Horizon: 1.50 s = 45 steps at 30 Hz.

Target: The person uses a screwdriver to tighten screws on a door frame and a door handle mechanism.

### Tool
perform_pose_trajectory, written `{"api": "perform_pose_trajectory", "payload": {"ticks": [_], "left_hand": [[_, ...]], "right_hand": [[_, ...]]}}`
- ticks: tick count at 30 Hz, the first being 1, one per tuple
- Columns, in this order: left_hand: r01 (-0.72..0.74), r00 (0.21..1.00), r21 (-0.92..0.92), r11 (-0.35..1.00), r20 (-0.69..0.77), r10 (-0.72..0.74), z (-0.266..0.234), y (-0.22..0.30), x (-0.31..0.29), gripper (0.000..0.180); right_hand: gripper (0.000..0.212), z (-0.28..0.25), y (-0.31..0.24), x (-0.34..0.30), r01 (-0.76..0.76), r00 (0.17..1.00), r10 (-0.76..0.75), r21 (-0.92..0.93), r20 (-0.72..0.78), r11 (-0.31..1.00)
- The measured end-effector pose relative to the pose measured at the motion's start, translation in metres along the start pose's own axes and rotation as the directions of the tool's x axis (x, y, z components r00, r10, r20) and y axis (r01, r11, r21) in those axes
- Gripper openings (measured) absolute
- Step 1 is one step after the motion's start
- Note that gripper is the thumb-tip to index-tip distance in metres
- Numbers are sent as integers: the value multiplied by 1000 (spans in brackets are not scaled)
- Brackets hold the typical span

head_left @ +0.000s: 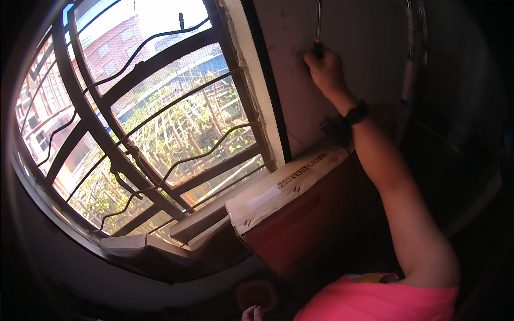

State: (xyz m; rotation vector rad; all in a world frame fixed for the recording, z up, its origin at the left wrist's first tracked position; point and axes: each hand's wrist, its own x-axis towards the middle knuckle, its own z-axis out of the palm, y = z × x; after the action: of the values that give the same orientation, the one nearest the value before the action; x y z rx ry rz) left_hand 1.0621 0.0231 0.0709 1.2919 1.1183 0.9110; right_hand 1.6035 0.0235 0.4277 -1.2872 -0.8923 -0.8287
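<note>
My right hand (327,70) is raised high against the pale wall, its fingers closed around the dark handle of a screwdriver (318,48). A red band tops the handle, and the metal shaft points up and leaves the picture at the upper edge, so the tip is hidden. A black band (356,112) circles my right wrist. Only the fingertips of my left hand (251,314) show at the lower edge, drawn together; whatever they hold, if anything, cannot be made out.
A barred window (160,107) fills the left side. Beneath it, a long cardboard box (300,208) with a pale top leans near the sill (214,214). A dark object (336,130) sits by the box's far end. Pipes (409,59) run up the wall at right. A dim round shape (257,295) lies low.
</note>
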Motion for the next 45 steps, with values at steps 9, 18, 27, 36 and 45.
{"api": "perform_pose_trajectory", "payload": {"ticks": [9,18,27,36,45], "left_hand": [[57,998,-20,998,-16,-58,0,-3,-4,11],[26,1000,-6,1000,2,-26,3,1,-2,13],[5,1000,-5,1000,-12,-5,5,-6,-3,11],[-2,1000,-83,997,-21,1,3,-8,-12,9],[5,997,-70,998,-75,-10,3,-5,-24,10]], "right_hand": [[22,-14,3,5,-35,982,21,71,188,997],[22,-8,2,-7,264,957,-241,-140,162,954],[15,-3,0,-8,294,955,-262,-309,142,905],[14,9,-3,-4,395,917,-377,-420,128,817],[34,-6,-2,19,47,992,-45,-21,119,999]]}}
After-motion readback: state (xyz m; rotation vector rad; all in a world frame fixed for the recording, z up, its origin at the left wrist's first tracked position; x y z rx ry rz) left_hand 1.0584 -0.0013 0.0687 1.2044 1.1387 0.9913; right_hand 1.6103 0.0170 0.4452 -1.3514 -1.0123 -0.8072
